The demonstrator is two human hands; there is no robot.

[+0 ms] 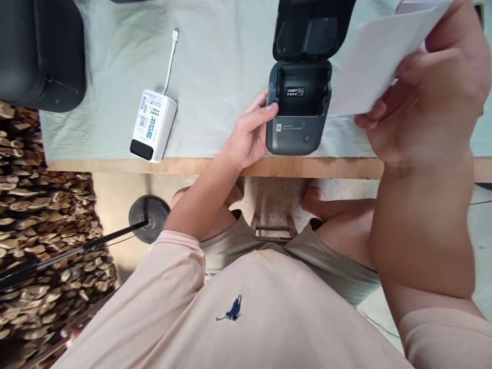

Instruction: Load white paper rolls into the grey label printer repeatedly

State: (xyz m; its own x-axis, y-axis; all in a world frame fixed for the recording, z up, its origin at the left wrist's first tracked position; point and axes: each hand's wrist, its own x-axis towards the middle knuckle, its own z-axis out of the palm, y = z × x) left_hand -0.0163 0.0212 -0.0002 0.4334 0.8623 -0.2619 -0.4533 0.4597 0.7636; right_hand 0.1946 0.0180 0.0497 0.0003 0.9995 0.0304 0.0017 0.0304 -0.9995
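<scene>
A dark grey label printer (pixel 295 134) stands at the table's front edge with its lid (pixel 307 31) raised, and its inner bay shows a small white printed sticker. My left hand (pixel 251 128) is wrapped round the printer's left side, the thumb resting on its rim. Raised to the right of the printer, my right hand (pixel 434 87) grips white paper (pixel 378 61) that looks like a sheet or thin stack. The paper hangs apart from the printer. Part of it is hidden by my fingers.
A white power bank (pixel 154 125) with a short white cable (pixel 171 61) lies left on the cloth-covered table (pixel 215 46). A black rounded case or bag (pixel 42 51) sits at the far left. Below are a black stand base (pixel 149 218) with a pole and stacked firewood (pixel 46 215).
</scene>
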